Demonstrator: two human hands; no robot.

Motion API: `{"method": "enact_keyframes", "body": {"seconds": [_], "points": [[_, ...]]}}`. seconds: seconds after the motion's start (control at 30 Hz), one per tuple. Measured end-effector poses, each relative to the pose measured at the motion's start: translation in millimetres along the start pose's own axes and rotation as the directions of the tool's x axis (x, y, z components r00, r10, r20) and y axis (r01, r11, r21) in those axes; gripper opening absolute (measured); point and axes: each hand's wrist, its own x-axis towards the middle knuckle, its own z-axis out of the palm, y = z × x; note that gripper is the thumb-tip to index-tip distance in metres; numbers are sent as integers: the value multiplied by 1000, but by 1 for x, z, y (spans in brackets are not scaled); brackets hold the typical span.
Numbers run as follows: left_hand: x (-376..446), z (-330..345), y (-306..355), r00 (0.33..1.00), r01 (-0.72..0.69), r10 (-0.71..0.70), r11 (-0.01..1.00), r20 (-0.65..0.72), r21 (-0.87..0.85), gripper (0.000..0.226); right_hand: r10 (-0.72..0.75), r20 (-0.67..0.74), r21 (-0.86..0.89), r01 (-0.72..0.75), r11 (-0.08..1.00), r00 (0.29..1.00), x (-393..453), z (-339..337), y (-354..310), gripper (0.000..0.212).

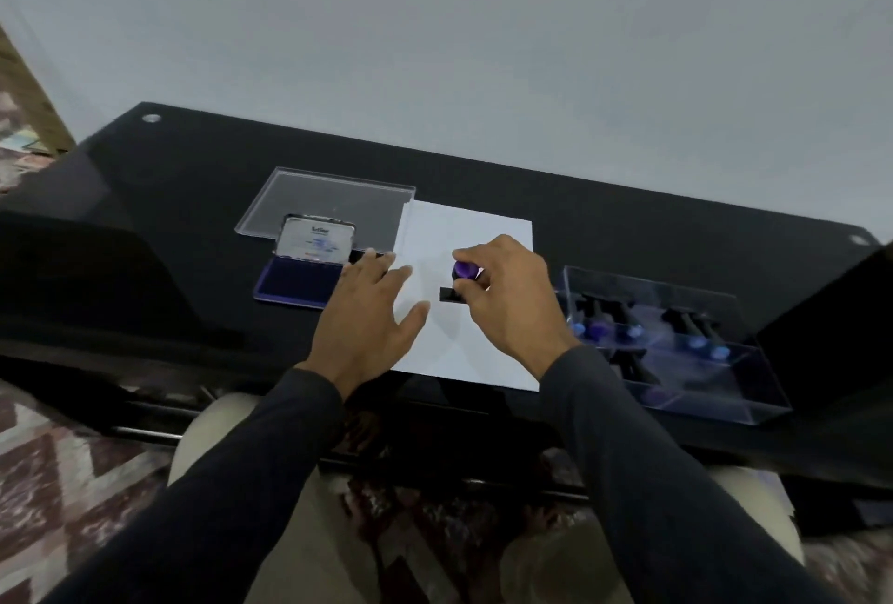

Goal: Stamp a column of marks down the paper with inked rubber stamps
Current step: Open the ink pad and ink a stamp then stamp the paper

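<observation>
The right hand (pixel 507 299) pinched a stamp (pixel 459 282) by its purple knob, its black base on the paper (pixel 476 352) near the sheet's middle. The left hand (pixel 369 313) lay flat, fingers spread, on the paper's left edge, just beside the open ink pad (pixel 299 279). More stamps lay in a clear tray (pixel 754 391) at right.

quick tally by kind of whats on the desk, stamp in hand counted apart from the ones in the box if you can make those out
Stamp held by the right hand: 1 stamp
Stamps in the clear box: too blurred to count
Ink pad, lid open: 1
Paper: 1
Clear lid: 1
Clear box: 1
Total countable: 5

The left hand rests flat on the paper's edge.
</observation>
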Motion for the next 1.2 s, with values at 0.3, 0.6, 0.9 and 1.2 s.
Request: {"method": "enact_keyframes", "body": {"seconds": [0.3, 0.6, 0.9, 1.2], "points": [[1, 36, 46, 988, -125, 127, 992, 88, -23, 57, 35, -73, -49, -39, 998, 997, -38, -31, 49, 30], [2, 52, 56, 975, -156, 147, 987, 166, 39, 58, 36, -62, -40, -39, 998, 997, -61, -37, 67, 29], [-5, 60, 48, 972, -162, 154, 986, 179, 32, 55, 14, -41, -6, -15, 1000, 999, -73, -31, 72, 26], [-7, 64, 45, 974, -182, 173, 982, 144, 50, 54, -25, -1, 5, 25, 1000, 1000, -72, -27, 71, 32]]}}
